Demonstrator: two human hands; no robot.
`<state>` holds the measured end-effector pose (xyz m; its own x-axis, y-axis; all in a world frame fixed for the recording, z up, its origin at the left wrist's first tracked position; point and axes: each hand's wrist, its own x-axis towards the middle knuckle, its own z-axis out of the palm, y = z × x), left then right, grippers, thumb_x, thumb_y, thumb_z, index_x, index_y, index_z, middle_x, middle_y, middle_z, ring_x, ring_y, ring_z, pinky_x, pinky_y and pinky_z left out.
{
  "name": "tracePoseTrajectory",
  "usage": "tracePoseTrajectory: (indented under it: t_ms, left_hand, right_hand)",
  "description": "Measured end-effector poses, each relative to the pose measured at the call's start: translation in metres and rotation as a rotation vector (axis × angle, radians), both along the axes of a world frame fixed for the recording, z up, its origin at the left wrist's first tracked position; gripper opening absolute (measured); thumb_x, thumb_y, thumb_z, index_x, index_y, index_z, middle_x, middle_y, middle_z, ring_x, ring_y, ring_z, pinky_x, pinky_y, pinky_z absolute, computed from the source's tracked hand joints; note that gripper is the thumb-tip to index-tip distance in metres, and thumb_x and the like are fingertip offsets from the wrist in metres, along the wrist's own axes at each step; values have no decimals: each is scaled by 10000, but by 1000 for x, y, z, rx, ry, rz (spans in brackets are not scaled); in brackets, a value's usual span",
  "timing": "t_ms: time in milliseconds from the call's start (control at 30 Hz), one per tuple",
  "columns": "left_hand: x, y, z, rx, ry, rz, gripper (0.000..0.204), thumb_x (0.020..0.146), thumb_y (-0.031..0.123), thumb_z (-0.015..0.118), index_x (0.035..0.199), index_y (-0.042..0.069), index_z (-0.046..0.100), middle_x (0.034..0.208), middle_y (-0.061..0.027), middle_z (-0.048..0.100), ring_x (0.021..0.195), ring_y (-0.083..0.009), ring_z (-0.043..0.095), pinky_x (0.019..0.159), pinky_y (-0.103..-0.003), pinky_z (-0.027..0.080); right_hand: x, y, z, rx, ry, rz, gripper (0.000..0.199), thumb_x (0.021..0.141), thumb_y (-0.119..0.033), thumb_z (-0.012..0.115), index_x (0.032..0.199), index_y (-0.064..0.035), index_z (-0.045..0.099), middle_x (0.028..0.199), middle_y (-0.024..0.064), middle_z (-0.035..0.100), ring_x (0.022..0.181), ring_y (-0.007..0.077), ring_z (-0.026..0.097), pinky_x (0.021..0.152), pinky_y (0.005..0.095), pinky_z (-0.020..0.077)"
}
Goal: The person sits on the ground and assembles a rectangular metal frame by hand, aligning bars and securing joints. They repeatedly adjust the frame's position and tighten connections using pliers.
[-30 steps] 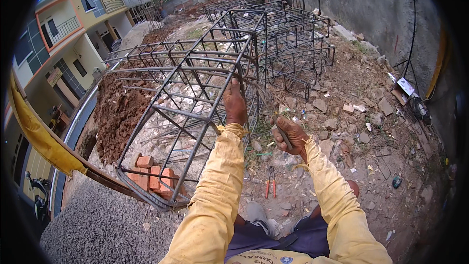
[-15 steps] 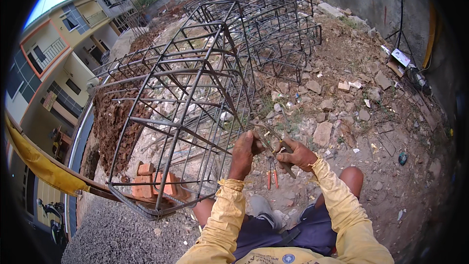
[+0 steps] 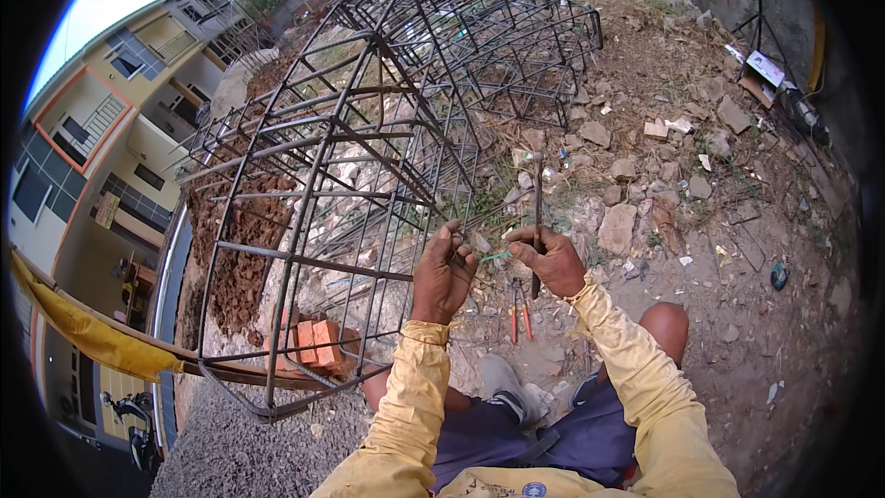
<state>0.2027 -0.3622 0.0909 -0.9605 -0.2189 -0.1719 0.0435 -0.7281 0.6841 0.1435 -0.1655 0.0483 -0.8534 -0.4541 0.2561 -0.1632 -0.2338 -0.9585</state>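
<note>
My right hand (image 3: pixel 553 263) is closed around long dark pliers (image 3: pixel 538 194), held upright with the narrow side showing and the head pointing away from me. To its left, my left hand (image 3: pixel 444 275) is raised beside the rebar cage (image 3: pixel 293 256), its fingers curled with thumb and fingertips close together. What it pinches, if anything, is too small to make out. A thin green strip (image 3: pixel 495 257) shows between the two hands. Red-handled pliers (image 3: pixel 520 314) lie on the ground just below them.
Orange bricks (image 3: pixel 318 343) sit under the cage's near end, beside gravel (image 3: pixel 230 443). More rebar cages (image 3: pixel 516 55) stand farther back. Broken stones (image 3: pixel 616 229) litter the dirt at right. A yellow cloth (image 3: pixel 101 332) hangs along a rail at left, before houses (image 3: pixel 111 129).
The pliers have swung from slanting by my left hand to upright, apart from it. My left hand has shifted slightly left and opened a little. The view has tilted slightly.
</note>
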Motion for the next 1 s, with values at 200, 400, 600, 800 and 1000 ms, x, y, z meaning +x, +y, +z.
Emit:
tracePoseTrajectory:
  t_ms: [200, 400, 600, 800, 1000]
  left_hand:
    - [-56, 25, 13, 3, 163, 56, 290, 998, 231, 526, 1220, 44, 508, 824, 16, 558, 755, -94, 570, 675, -254, 530]
    - [-92, 30, 7, 88, 207, 90, 294, 993, 259, 537, 1229, 88, 502, 803, 10, 555, 754, -98, 567, 705, -261, 539]
    - [-123, 28, 19, -24, 168, 78, 317, 986, 319, 542, 1235, 124, 526, 904, 6, 590, 810, -131, 584, 760, -315, 529]
    - [-140, -11, 18, -354, -18, 109, 483, 970, 436, 529, 1339, 129, 480, 1163, -46, 559, 992, -174, 557, 843, -349, 476]
    - [-156, -50, -2, -535, -35, 303, 658, 983, 343, 506, 1488, 95, 166, 1346, -143, 438, 1062, -242, 549, 778, -370, 524]
  right_hand:
    - [-7, -16, 4, -109, -251, 42, 325, 912, -281, 677, 1104, -20, 650, 859, 27, 685, 800, 67, 607, 714, 234, 485]
    - [-15, -32, -9, -9, -44, -174, 252, 898, -205, 682, 1052, -7, 663, 780, 1, 635, 736, 89, 576, 679, 261, 469]
    - [-40, -46, 0, -184, -232, -214, 213, 910, -230, 664, 989, -33, 658, 666, -4, 594, 571, 79, 556, 539, 255, 452]
    - [-114, -65, 40, -320, -309, -71, 192, 921, -207, 643, 989, -28, 627, 715, -11, 578, 531, 63, 535, 482, 215, 445]
    - [-152, -87, 90, -247, -494, 242, 200, 909, -191, 642, 990, -10, 612, 701, -26, 570, 519, 46, 542, 429, 236, 484]
